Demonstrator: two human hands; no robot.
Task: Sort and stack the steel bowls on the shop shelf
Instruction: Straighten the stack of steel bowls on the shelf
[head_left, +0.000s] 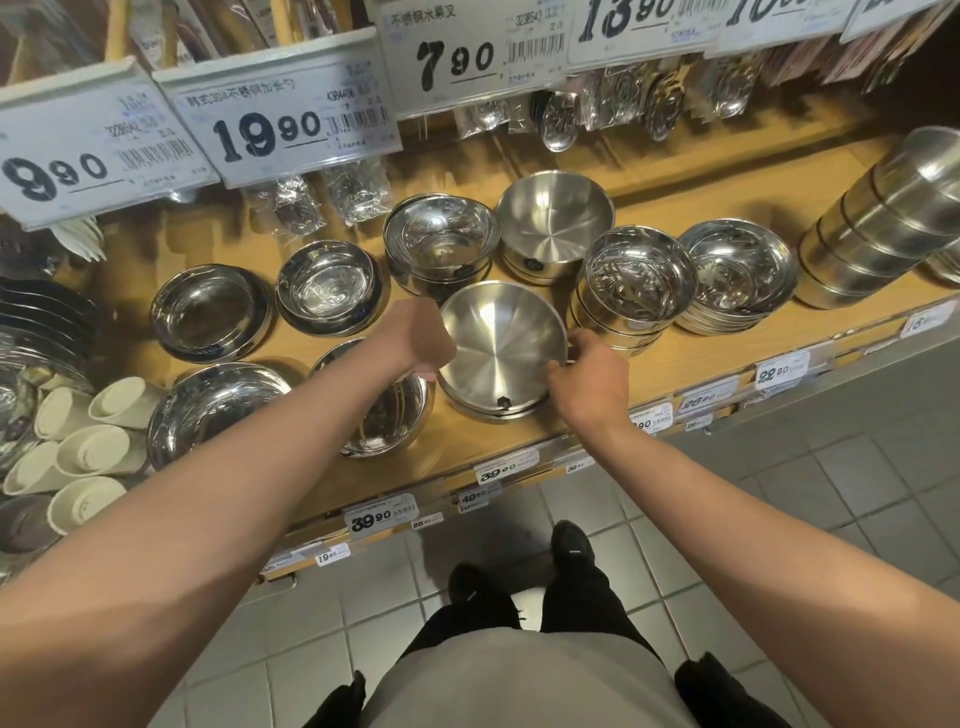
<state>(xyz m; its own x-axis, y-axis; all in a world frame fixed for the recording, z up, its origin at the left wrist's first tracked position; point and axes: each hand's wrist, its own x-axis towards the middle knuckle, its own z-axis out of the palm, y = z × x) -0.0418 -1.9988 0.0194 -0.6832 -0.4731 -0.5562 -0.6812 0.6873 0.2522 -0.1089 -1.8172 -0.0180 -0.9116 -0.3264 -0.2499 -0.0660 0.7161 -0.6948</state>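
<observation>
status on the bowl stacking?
Left hand and right hand both grip the brushed bowl rim. Bowl sits on its stack at shelf front. Shiny stacks close on both sides.

The wooden shelf is crowded: polished bowl stacks stand just right of the brushed bowl at the front edge, another brushed bowl sits close behind it, and a shiny bowl presses in from the left. Hanging price tags and bagged spoons overhang the back row, limiting reach from above. Bare wood shows along the front edge right of the brushed bowl, below the polished stacks.
</observation>
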